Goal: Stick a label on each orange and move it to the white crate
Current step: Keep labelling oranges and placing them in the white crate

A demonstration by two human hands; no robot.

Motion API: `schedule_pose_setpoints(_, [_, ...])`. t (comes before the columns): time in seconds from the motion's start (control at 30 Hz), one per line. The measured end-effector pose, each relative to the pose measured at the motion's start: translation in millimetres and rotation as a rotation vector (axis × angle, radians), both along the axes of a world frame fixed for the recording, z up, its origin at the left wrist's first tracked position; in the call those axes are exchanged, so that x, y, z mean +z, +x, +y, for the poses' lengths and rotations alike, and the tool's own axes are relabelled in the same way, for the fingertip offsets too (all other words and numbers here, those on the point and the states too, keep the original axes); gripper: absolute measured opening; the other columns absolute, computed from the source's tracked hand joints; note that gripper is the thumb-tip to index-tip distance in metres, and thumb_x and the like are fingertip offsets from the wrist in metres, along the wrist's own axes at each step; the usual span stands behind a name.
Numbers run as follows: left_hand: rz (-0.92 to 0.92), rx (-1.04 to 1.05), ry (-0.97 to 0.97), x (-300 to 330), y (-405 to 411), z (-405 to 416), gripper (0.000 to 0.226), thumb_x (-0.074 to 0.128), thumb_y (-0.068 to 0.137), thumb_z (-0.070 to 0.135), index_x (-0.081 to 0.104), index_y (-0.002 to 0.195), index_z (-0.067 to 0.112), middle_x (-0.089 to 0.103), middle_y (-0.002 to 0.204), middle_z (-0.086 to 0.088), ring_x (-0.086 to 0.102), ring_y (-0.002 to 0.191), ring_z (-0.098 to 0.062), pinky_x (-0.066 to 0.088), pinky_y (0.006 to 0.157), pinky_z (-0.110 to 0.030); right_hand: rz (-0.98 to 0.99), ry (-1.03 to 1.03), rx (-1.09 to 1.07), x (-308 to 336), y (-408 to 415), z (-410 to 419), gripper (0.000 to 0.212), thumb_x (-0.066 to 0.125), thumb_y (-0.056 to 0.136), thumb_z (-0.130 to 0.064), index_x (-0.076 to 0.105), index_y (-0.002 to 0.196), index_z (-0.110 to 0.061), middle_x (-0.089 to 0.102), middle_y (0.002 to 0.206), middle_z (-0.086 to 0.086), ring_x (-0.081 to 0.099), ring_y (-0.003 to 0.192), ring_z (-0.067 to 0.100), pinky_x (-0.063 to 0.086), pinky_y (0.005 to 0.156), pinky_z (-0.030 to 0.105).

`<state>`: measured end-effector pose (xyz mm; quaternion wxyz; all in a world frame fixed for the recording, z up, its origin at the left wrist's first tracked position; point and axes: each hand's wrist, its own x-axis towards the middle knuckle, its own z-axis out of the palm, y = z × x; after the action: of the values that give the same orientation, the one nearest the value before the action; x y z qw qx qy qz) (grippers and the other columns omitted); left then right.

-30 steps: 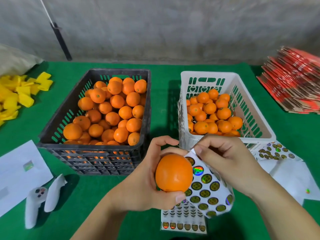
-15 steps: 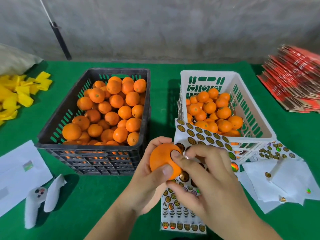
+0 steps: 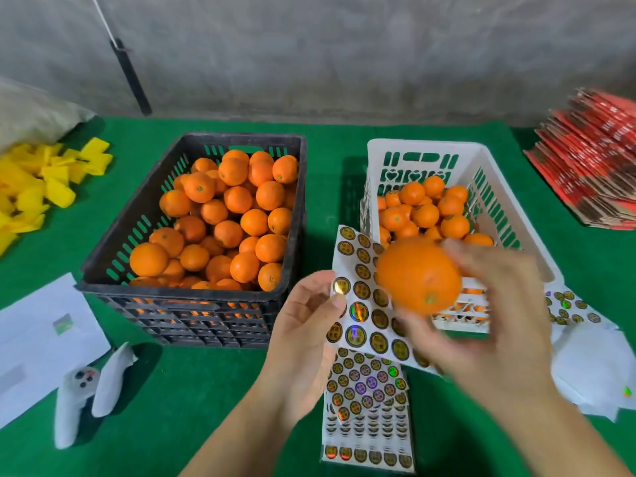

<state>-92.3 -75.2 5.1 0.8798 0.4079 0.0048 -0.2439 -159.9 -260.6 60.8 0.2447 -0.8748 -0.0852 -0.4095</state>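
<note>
My right hand (image 3: 495, 325) grips an orange (image 3: 418, 275) and holds it just in front of the white crate (image 3: 516, 232), which has several oranges inside. The hand is blurred by motion. My left hand (image 3: 303, 339) pinches the left edge of a sheet of round gold labels (image 3: 364, 304), held up between the two crates. The black crate (image 3: 137, 222) on the left is full of oranges.
More label sheets (image 3: 368, 407) lie on the green table below my hands, with loose white backing paper (image 3: 592, 370) to the right. A white controller (image 3: 79, 390) and white paper (image 3: 38, 342) sit at left, yellow pieces (image 3: 38, 187) far left, red cartons (image 3: 592, 173) far right.
The orange passed from my left hand to my right hand and moved right, toward the white crate. My left hand now holds the label sheet instead.
</note>
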Motion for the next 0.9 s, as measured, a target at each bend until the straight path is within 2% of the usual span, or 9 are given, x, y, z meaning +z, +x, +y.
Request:
schedule_pose_setpoints(0.13, [-0.125,-0.080,0.042,-9,14,10,0.037,0.069,0.091,0.009,0.069,0.121,0.032,0.072,0.124,-0.010,0.067,0.122,-0.032,0.055,0.100,-0.055,0.437,0.364,-0.325,-7,24,-37,0.109,0.074,0.083,-0.069,0.019,0.166,-0.026,0.026,0.167,0.006,0.023,0.154,0.030,0.013,0.123,0.035])
schedule_pose_setpoints(0.2, [-0.161,-0.119,-0.003,-8,27,12,0.038,0.066,0.093,0.005,0.070,0.124,0.027,0.074,0.117,-0.009,0.071,0.114,-0.031,0.058,0.093,-0.049,0.744,0.845,-0.093,-16,25,-29,0.111,0.067,0.068,-0.092,0.030,0.161,-0.043,0.038,0.165,-0.012,0.038,0.151,0.018,0.026,0.125,0.049])
schedule_pose_setpoints(0.27, [-0.164,-0.151,-0.014,-5,42,15,0.036,0.065,0.092,0.003,0.073,0.119,0.023,0.075,0.109,-0.007,0.073,0.105,-0.028,0.060,0.088,-0.046,1.029,1.262,0.238,-29,22,-15,0.104,0.076,0.060,-0.090,0.053,0.148,-0.040,0.065,0.145,0.000,0.063,0.131,0.021,0.050,0.110,0.043])
schedule_pose_setpoints(0.33, [-0.173,-0.185,0.028,1,58,18,0.033,0.064,0.090,0.002,0.075,0.114,0.022,0.075,0.108,-0.009,0.073,0.098,-0.028,0.061,0.086,-0.045,1.051,1.366,0.370,-42,23,-2,0.098,0.091,0.062,-0.069,0.059,0.146,-0.030,0.072,0.134,0.009,0.070,0.120,0.024,0.059,0.095,0.034])
schedule_pose_setpoints(0.47, [-0.176,-0.295,0.034,12,87,26,0.047,0.066,0.090,0.007,0.058,0.137,0.008,0.065,0.130,-0.020,0.067,0.115,-0.037,0.055,0.097,-0.052,0.907,1.425,0.309,-55,41,15,0.116,0.096,0.049,-0.069,0.049,0.151,-0.039,0.066,0.141,-0.016,0.064,0.126,0.002,0.044,0.114,0.038])
schedule_pose_setpoints(0.53, [-0.169,-0.357,-0.014,10,99,27,0.065,0.075,0.088,0.012,0.049,0.147,0.004,0.059,0.140,-0.023,0.061,0.125,-0.040,0.049,0.105,-0.059,0.899,1.551,0.439,-57,48,15,0.092,0.099,0.057,-0.058,0.062,0.137,-0.033,0.071,0.133,-0.011,0.067,0.122,0.006,0.048,0.111,0.035])
schedule_pose_setpoints(0.63, [-0.226,-0.408,0.002,1,117,29,0.049,0.067,0.097,0.008,0.054,0.144,0.006,0.068,0.132,-0.018,0.069,0.116,-0.034,0.059,0.097,-0.050,0.797,1.639,0.578,-58,54,12,0.036,0.079,0.092,-0.026,0.073,0.128,-0.020,0.070,0.138,0.008,0.065,0.130,0.027,0.053,0.108,0.041])
schedule_pose_setpoints(0.8, [-0.663,-0.038,0.967,-22,176,30,0.042,0.048,0.098,-0.006,0.064,0.118,0.026,0.073,0.119,0.003,0.067,0.098,-0.021,0.059,0.078,-0.031,0.633,1.597,0.420,-56,59,3,0.037,0.073,0.093,-0.018,0.072,0.130,-0.020,0.070,0.137,0.012,0.069,0.124,0.031,0.062,0.088,0.041])
schedule_pose_setpoints(0.9, [-0.799,-0.217,1.643,-35,225,30,0.049,0.050,0.096,0.002,0.053,0.138,0.026,0.053,0.145,-0.006,0.054,0.124,-0.030,0.049,0.102,-0.047,0.608,1.624,0.386,-62,58,-1,0.033,0.068,0.094,-0.016,0.074,0.126,-0.020,0.072,0.134,0.011,0.071,0.122,0.029,0.063,0.084,0.036])
